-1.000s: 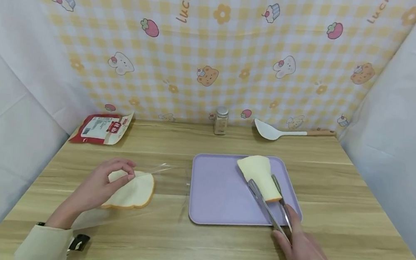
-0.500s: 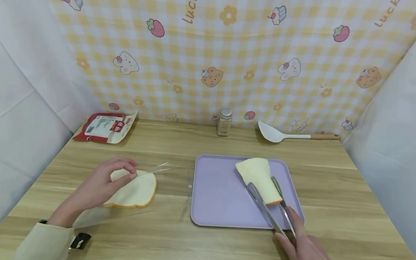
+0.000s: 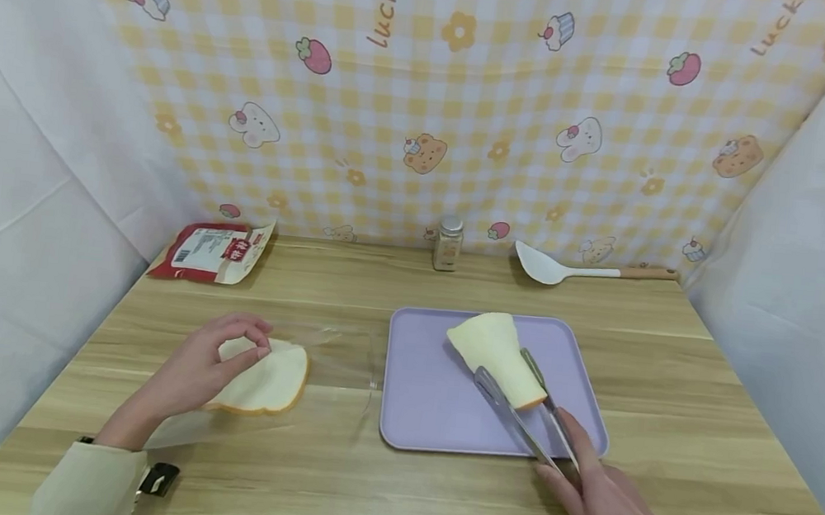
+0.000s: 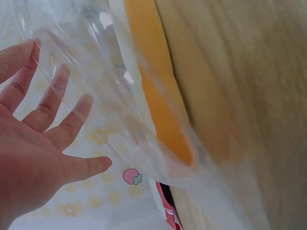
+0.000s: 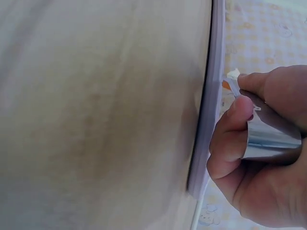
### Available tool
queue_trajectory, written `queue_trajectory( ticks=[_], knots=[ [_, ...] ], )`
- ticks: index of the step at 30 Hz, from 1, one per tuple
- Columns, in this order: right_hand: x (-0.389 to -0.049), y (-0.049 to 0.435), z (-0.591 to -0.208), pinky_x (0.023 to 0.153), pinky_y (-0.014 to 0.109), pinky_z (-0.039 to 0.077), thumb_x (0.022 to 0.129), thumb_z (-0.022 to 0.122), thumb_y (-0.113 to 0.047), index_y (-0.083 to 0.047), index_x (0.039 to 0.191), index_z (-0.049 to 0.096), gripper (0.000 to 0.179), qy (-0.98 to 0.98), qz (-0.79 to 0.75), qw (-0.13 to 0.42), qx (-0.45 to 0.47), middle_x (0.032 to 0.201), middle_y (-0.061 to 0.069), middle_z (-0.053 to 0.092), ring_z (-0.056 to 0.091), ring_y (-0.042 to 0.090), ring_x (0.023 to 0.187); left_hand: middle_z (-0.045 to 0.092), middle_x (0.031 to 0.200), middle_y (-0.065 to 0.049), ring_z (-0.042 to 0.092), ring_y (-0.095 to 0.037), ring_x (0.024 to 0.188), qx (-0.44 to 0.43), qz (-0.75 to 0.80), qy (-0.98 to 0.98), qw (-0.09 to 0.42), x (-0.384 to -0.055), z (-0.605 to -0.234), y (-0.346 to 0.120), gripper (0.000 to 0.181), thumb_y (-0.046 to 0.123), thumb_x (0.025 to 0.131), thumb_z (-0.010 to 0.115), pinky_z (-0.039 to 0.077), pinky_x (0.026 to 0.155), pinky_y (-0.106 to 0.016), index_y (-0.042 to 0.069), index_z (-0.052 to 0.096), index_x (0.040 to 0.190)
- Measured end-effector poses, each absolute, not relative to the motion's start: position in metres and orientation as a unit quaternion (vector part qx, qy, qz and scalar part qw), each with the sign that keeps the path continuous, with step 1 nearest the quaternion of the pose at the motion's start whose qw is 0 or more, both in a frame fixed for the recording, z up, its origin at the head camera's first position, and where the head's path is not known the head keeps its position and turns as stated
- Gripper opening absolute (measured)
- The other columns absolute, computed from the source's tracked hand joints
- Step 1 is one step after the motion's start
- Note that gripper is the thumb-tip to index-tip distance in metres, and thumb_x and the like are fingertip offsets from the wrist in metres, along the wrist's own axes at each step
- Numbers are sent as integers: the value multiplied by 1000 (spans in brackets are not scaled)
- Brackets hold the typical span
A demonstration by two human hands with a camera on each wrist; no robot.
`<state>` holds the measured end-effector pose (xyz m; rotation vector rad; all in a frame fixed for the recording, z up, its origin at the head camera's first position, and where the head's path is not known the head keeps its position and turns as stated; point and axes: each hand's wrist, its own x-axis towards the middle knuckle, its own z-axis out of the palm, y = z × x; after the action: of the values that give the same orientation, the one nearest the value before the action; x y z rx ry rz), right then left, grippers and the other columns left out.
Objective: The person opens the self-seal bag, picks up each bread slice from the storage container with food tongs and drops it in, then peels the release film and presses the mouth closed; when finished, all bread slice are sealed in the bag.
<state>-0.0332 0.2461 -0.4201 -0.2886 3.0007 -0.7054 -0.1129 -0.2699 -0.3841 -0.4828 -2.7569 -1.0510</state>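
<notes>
My left hand pinches the edge of a clear plastic bag between thumb and forefinger, its other fingers spread in the left wrist view. Inside the bag, flat on the table, is a slice of bread with an orange-brown crust. In my right hand is a pair of metal tongs, the fingers wrapped around its handle end. Its arms squeeze the sides of a second bread slice, bowed into a curve over the lilac tray. The right wrist view shows the tongs' shiny bent end in the palm.
A red and white food packet lies at the back left. Along the back stand a small glass spice jar and a white spatula with a wooden handle. A checked cloth hangs behind the table.
The tongs and the slice they hold have shifted a little left over the tray. The bag's film has moved slightly near my left hand, which keeps its pinch.
</notes>
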Motion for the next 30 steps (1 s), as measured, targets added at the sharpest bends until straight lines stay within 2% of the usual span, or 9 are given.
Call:
queue_trajectory(
  ticks=[5,9,11,13,15,19,24,28,30],
  knots=[
    [-34,240,-412,87,52,58,103,69,-42,-28,165,26,77,969,-216,10,-123,119,19,73,71,21,96,70,128,-14,63,-37,123,-160,-357,-917,73,-113,-384,-271,5,15,101,73,45,100,-32,15,71,96],
    [-37,236,-406,83,39,57,102,70,-43,-33,166,25,79,966,-198,2,-165,97,-5,72,59,2,81,70,129,-15,63,-38,124,-154,-358,-919,66,-113,-383,-271,6,16,102,72,45,103,-47,13,71,96],
    [-39,234,-404,78,31,54,102,70,-41,-33,167,23,80,962,-200,0,-187,80,-18,59,51,-3,73,70,129,-16,62,-39,125,-151,-359,-919,61,-113,-382,-270,6,15,102,72,44,104,-55,12,71,96],
    [-40,233,-403,73,28,51,103,70,-39,-31,167,22,80,956,-206,-3,-210,73,-24,50,47,-5,71,70,129,-17,62,-40,125,-151,-362,-918,59,-112,-381,-269,7,15,102,71,44,103,-61,12,71,96],
    [-41,232,-401,72,27,51,103,70,-36,-28,168,22,80,949,-212,-8,-233,74,-30,54,48,-8,71,70,129,-18,62,-42,125,-155,-365,-916,60,-112,-380,-269,6,14,101,72,43,103,-63,12,71,96],
    [-43,228,-397,71,28,53,103,70,-37,-26,167,23,80,945,-204,-16,-256,83,-29,63,51,-10,76,70,129,-16,62,-40,124,-158,-364,-916,67,-111,-379,-268,5,13,100,74,44,102,-61,13,72,96],
    [-43,221,-390,72,28,53,104,68,-42,-30,168,23,79,947,-183,-14,-264,78,-27,52,50,-8,77,70,129,-15,61,-39,125,-153,-362,-917,65,-110,-379,-267,6,14,100,74,44,102,-60,10,74,96],
    [-42,215,-386,76,32,56,104,67,-44,-31,168,23,79,945,-169,-15,-279,78,-28,53,55,-7,82,69,130,-16,59,-40,127,-153,-362,-918,59,-110,-378,-267,4,14,99,75,45,100,-61,12,75,96],
    [-42,213,-383,78,33,56,104,66,-46,-34,168,23,78,946,-164,-10,-281,85,-28,59,58,-6,86,69,130,-16,59,-39,127,-153,-361,-918,61,-110,-377,-268,4,12,98,75,45,99,-60,14,75,95]
  ],
)
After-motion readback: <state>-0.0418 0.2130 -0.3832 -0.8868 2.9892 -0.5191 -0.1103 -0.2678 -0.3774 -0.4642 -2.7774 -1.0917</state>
